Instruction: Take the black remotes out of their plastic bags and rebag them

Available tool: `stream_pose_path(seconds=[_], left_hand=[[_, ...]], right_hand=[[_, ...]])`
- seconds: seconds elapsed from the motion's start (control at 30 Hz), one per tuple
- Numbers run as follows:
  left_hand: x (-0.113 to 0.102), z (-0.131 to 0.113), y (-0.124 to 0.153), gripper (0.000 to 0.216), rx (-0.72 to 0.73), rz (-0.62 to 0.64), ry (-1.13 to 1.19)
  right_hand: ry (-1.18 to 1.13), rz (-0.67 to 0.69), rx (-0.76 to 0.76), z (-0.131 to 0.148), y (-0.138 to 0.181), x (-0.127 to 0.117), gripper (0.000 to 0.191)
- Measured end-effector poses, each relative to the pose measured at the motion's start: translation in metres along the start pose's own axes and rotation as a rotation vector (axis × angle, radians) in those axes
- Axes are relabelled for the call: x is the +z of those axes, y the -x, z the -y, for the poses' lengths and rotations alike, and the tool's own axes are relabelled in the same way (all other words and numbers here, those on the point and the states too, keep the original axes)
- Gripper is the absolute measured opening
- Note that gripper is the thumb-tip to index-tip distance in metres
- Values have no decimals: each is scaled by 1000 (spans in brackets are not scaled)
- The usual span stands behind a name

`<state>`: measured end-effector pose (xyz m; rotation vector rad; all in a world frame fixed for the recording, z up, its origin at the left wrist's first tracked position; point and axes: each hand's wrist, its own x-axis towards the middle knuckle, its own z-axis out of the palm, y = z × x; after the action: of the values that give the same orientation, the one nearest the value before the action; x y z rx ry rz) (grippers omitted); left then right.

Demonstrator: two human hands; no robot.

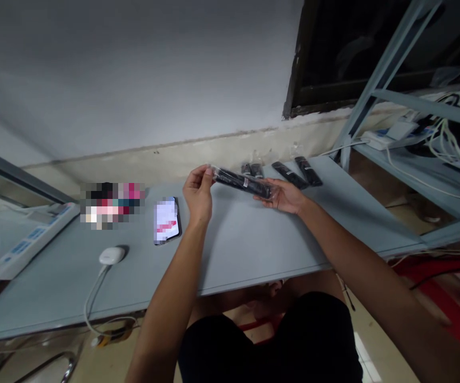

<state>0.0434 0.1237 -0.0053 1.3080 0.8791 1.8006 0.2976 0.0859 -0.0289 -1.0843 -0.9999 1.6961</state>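
A long black item in a clear plastic sleeve (236, 180), with a small white label at its middle, is stretched between my hands above the table; its kind cannot be made out. My left hand (198, 189) pinches the sleeve's left end between thumb and fingers. At the opposite end, my right hand (282, 196) grips the lower right part, fingers underneath. Behind it on the table lie similar wrapped black items: a pair (253, 169) partly hidden by the held one, another (289, 174), and one more at the right (309, 171).
On the blue-grey table (249, 250) are a lit phone (166, 221), a white rounded device with a cable (112, 256) and a blurred-out colourful object (112, 205). A white power strip (36, 239) lies at left. Tangled cables (448, 135) fill the right shelf. A wall stands behind.
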Motion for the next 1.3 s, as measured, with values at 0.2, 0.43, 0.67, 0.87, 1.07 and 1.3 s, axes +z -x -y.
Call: stream_pose_path(seconds=[0.2,0.43,0.67,0.87,1.07,1.3], left_hand=[[-1,-1,-1,41,13,-14,11],[-1,-2,1,45,-51,21,96],[-7,8,-5,41,6,-91,147],[-18,25,-12,34,27,-248,-89],[-17,-2,-2,20,388,-117,-515],[8,0,24,79,467,929,-835]], right_hand=[[96,26,0,0,3,-2,44],[58,137,35,3,12,-3,47],[-30,177,40,-1,6,-5,42],[-78,147,7,-1,2,-10,43],[-44,162,-19,1,3,-18,47],[-5,229,-20,-1,4,-19,48]])
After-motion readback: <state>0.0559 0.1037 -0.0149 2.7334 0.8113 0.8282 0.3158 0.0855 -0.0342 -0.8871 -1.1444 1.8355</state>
